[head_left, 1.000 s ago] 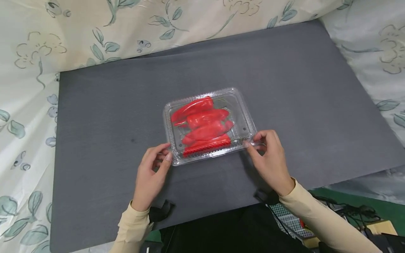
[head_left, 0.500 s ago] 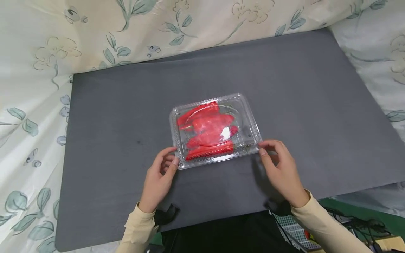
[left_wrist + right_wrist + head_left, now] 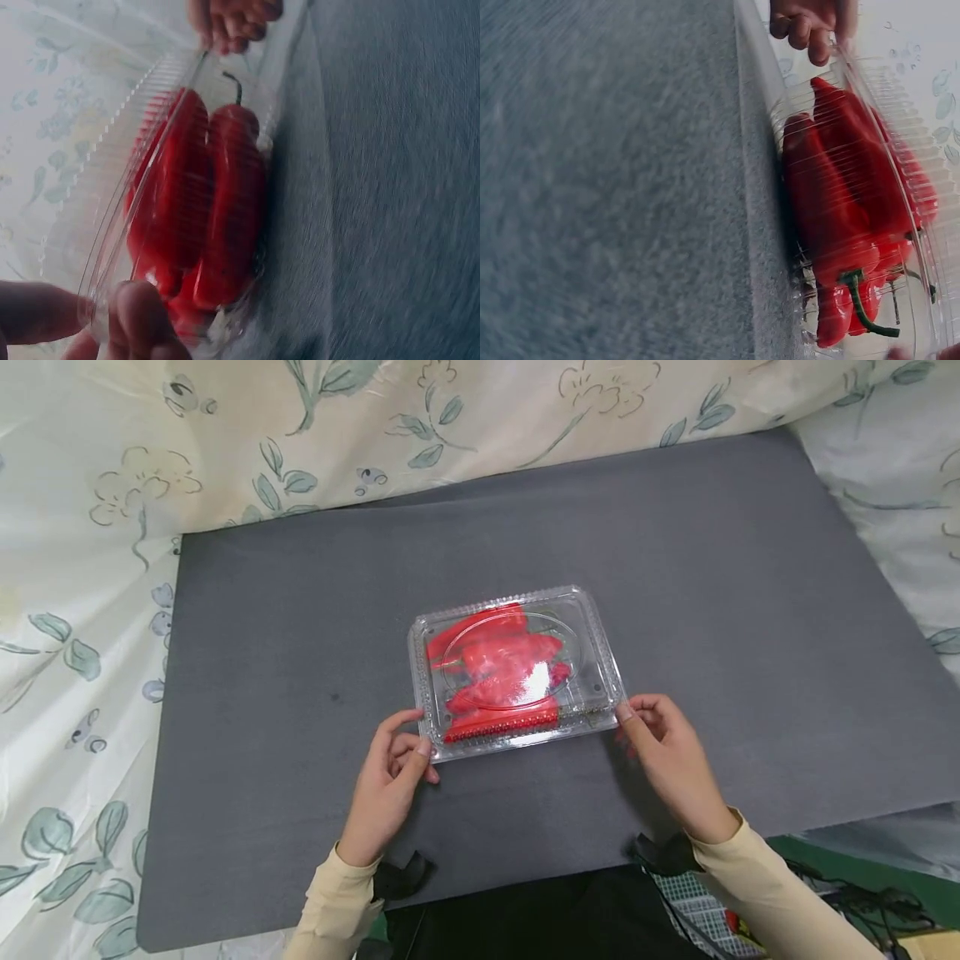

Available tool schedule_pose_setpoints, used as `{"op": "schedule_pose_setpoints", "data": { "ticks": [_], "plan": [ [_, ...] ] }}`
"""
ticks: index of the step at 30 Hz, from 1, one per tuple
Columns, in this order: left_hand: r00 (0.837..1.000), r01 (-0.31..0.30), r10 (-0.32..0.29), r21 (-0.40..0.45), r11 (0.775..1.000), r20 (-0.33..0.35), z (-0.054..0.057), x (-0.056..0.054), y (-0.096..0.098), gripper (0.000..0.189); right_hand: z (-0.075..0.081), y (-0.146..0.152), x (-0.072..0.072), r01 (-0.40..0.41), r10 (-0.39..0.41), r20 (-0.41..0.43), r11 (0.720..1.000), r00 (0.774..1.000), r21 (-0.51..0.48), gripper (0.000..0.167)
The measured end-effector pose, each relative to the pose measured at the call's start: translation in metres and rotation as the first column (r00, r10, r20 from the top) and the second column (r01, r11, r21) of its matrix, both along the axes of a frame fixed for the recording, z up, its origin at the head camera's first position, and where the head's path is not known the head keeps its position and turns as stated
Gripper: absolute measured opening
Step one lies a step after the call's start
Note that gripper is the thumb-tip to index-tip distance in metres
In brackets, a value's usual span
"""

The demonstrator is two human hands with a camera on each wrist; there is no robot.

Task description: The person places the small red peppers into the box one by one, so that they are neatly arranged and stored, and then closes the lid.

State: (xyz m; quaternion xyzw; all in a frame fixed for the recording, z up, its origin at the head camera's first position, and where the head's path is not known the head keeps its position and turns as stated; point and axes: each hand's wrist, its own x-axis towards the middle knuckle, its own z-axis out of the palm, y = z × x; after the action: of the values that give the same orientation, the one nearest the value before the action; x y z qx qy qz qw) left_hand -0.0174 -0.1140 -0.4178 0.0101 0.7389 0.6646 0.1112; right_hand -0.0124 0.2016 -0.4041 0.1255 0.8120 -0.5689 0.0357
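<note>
A clear plastic clamshell box (image 3: 592, 647) lies on the grey cloth in the head view, its lid down over several red peppers (image 3: 487, 656). Green stems show on the peppers (image 3: 840, 210) in the right wrist view. My left hand (image 3: 386, 789) pinches the rim at the near left corner; thumb and a fingertip meet there in the left wrist view. At the near right corner, my right hand (image 3: 671, 764) holds the rim, thumb on top and the other fingers partly hidden below. Whether the box's base fully touches the cloth cannot be told.
A dark grey cloth (image 3: 300, 610) covers the table. Flowered fabric (image 3: 247, 435) borders its back and sides. Below the near edge, a white basket (image 3: 697, 902) and black cables (image 3: 862, 893) sit at the right.
The head view has shifted, so the whole scene sits further right and lower. A bright glare has appeared on the lid. My right thumb and fingers have shifted their hold at the corner.
</note>
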Motion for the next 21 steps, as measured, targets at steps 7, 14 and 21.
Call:
{"op": "schedule_pose_setpoints", "data": {
  "ticks": [7, 14, 21],
  "plan": [
    [0.991, -0.035, 0.026, 0.064, 0.997, 0.131, 0.005, 0.003, 0.002, 0.031, 0.007, -0.001, 0.001, -0.147, 0.163, 0.153, 0.983, 0.975, -0.107, 0.039],
    [0.985, -0.017, 0.021, -0.024, 1.0, 0.17, 0.009, 0.009, 0.007, 0.027, 0.008, -0.006, 0.002, -0.149, 0.171, 0.09, 0.967, 0.981, -0.208, 0.033],
    [0.996, -0.021, 0.026, -0.052, 0.998, 0.087, 0.005, 0.016, 0.019, 0.024, 0.002, -0.01, 0.003, -0.161, 0.165, -0.008, 0.947, 0.986, -0.278, 0.026]
  ]
}}
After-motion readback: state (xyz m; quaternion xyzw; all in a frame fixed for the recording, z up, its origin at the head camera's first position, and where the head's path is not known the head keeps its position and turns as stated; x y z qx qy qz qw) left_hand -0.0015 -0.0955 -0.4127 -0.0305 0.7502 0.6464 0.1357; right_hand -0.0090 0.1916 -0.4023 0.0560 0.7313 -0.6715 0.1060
